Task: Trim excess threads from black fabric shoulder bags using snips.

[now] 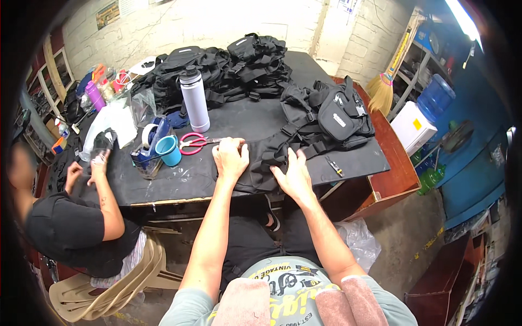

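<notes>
Black cloth [262,166] lies bunched near the table's [179,186] front edge, betw. both hands, just L of the black bag [338,115]. L hand [231,158]: fingers curled down at the cloth's L side, can't tell if pinching. R hand [296,175]: thumb apart from fingers, at the cloth, grip unclear. Prob. best: steady w/ L, smooth folds w/ R, keep straps untwisted, & keep red-handled scissors [193,143] clear of the fabric.
</notes>
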A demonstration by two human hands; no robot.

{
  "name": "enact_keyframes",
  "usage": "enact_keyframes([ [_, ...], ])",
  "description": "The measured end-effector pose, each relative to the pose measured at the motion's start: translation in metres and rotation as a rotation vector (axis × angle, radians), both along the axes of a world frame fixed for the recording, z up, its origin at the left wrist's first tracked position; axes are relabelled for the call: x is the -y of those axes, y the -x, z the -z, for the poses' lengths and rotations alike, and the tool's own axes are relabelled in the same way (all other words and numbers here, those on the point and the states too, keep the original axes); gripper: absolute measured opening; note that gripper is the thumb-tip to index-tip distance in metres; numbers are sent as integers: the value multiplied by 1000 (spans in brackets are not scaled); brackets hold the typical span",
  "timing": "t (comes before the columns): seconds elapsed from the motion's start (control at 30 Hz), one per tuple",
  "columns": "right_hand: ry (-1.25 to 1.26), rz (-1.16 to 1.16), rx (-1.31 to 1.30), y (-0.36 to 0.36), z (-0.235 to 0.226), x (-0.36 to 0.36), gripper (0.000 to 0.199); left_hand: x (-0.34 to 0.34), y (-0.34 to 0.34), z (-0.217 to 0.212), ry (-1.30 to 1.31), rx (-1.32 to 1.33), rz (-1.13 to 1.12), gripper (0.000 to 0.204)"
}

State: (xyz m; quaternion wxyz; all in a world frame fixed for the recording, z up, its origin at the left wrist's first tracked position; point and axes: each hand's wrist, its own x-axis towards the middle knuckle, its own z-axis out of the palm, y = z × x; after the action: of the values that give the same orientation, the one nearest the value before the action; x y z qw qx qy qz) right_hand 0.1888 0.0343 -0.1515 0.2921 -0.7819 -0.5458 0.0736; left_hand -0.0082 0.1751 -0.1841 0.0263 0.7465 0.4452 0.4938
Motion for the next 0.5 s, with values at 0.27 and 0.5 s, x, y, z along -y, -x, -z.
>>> enact_keyframes([
  [0.27,56,-151,-716,-27,8,-25,84,17,9,-5,80,-34,-75,43],
  [0.5,-96,-336,-1505,9,-65,-10,70,50,26,-56,315,567,364,59],
])
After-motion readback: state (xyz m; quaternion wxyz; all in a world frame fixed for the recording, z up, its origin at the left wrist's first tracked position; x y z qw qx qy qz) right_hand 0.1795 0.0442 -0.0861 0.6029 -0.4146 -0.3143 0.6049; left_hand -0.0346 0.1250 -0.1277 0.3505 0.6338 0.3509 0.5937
